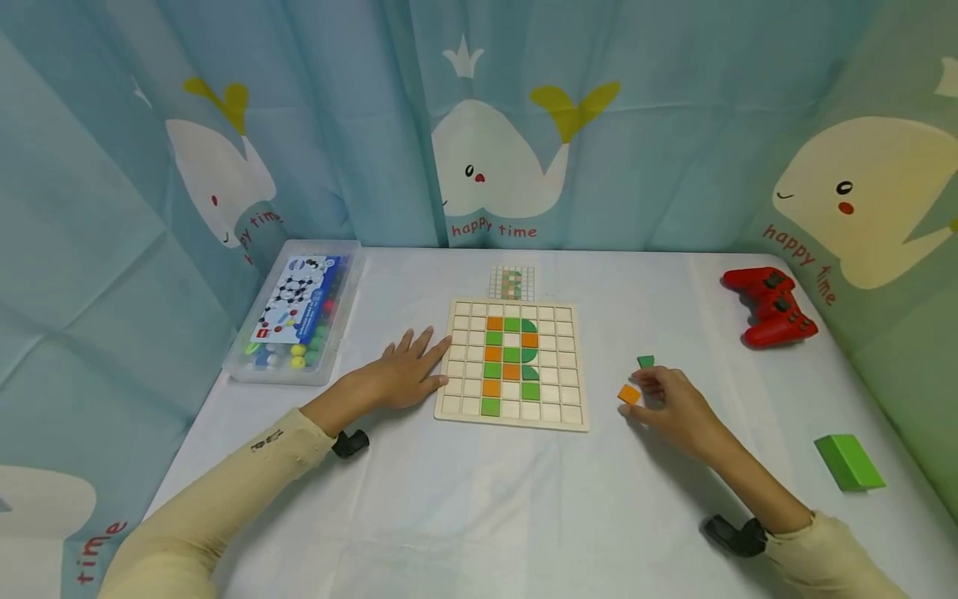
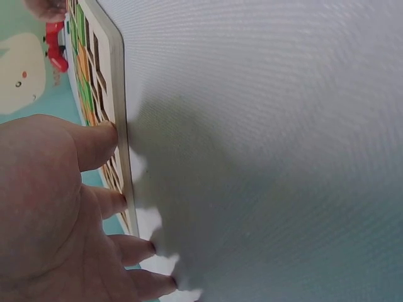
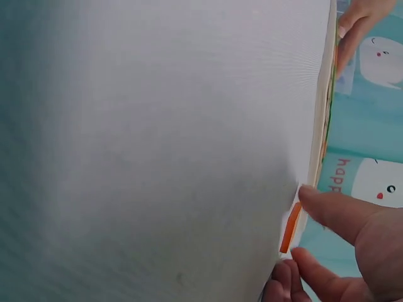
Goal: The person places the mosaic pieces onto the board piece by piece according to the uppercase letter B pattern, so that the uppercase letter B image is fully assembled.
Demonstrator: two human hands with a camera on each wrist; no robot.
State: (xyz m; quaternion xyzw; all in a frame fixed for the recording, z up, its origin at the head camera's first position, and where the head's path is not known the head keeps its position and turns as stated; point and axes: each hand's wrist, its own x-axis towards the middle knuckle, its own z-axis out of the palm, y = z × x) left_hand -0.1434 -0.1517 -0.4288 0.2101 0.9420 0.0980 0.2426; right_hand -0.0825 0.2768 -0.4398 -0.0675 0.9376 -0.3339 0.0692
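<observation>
A wooden grid board [image 1: 557,416] lies mid-table, with orange, light green and dark green tiles set in several of its squares. My left hand [image 1: 410,372] is spread flat at the board's left side, thumb and index finger touching its edge; the left wrist view shows the thumb [image 2: 97,146] against the rim. To the right of the board, my right hand [image 1: 677,410] pinches an orange square tile [image 1: 629,394] between thumb and index finger, low at the tabletop. In the right wrist view the orange tile [image 3: 290,228] stands between those fingertips. A dark green tile [image 1: 645,361] lies just beyond the hand.
Behind the board lies a small pattern card [image 1: 512,284] with a similar coloured grid. A clear plastic case [image 1: 292,316] of coloured balls stands at the back left. A red game controller [image 1: 769,306] and a green block [image 1: 849,462] lie on the right. A whale-print curtain encloses the table.
</observation>
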